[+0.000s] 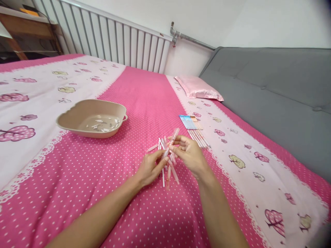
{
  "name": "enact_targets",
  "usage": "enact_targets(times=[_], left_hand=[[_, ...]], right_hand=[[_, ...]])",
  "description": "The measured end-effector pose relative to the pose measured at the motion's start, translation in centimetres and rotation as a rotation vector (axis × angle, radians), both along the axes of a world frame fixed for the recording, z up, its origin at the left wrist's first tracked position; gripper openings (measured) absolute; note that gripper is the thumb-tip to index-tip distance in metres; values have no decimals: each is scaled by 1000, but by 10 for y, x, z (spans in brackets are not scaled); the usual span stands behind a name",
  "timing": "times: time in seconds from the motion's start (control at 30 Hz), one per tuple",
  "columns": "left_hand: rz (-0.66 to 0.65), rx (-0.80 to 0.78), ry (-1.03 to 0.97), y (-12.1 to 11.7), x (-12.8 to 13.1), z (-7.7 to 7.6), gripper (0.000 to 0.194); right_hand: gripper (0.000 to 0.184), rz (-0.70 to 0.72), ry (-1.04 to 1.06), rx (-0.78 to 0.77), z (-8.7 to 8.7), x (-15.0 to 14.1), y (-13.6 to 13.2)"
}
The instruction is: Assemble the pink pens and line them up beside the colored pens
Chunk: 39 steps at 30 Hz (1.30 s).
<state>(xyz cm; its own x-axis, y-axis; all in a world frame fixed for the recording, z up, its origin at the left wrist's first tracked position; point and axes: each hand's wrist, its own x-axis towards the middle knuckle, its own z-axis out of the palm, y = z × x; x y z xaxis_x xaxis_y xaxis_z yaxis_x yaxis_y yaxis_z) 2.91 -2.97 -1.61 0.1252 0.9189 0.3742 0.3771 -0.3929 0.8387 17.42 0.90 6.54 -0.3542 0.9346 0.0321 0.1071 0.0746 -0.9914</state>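
Above a loose pile of pink pen parts [173, 174], my two hands are close together. My left hand [150, 168] pinches a pale pink pen piece [166, 153] between thumb and fingers. In my right hand [190, 151] is a pink pen barrel [174, 135] with a reddish print, tilted up and away. Whether the two pieces touch is hard to make out. Thin white sticks [163, 177] like refills lie among the pile beneath my hands, partly hidden. To the right, whole pens with blue and orange ends [191, 122] lie in a row, with pink-white pens [199, 138] just nearer.
A beige basin [77, 128] at the left holds several small white and grey pieces. Everything lies on a pink dotted bedspread [124, 206]. A pink pillow [198, 88] rests by the grey padded headboard [271, 75]. Behind stand a white radiator [116, 38] and a wooden table [31, 26].
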Motion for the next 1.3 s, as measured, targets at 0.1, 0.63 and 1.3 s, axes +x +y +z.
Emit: enact_targets(times=[0.1, 0.63, 1.3], left_hand=[[-3, -26, -38, 0, 1, 2, 30], [-144, -161, -273, 0, 1, 6, 36], [-171, -158, -196, -3, 0, 8, 39]], right_hand=[[23, 0, 0, -3, 1, 0, 0], [30, 31, 1, -54, 0, 2, 0], [30, 54, 25, -133, 2, 4, -1]])
